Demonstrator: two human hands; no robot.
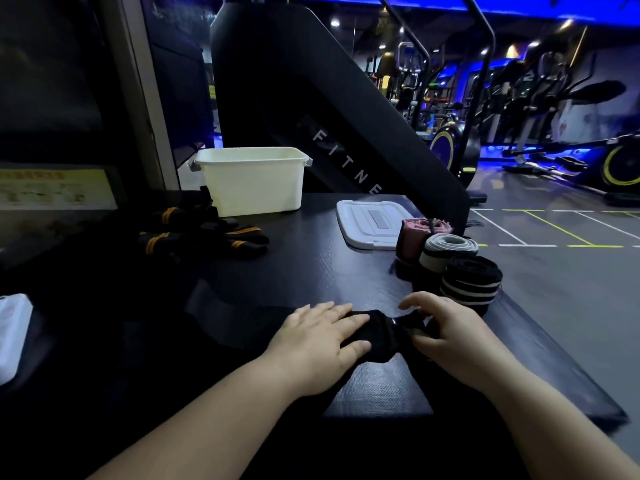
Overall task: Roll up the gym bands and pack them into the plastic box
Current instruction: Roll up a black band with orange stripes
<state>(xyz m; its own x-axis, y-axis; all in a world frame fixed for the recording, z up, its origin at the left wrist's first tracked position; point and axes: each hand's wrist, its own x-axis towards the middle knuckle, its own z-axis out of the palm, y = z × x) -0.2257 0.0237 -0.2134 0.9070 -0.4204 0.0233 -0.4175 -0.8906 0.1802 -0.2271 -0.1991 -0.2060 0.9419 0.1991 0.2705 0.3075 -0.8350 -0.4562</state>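
Two bare hands and forearms are shown, framed from the 7 o'clock and 5 o'clock corners. The left hand [318,336] and right hand [450,334] are seen uncovered, with broad backs, rounded knuckles and full, short fingers. Fingernails are kept short and plain; one is caught on the left thumb [362,345]. The left forearm [207,420] and right forearm [554,420] are left uncovered right to the frame's edge, smooth and softly rounded, widening toward the 6 o'clock side.
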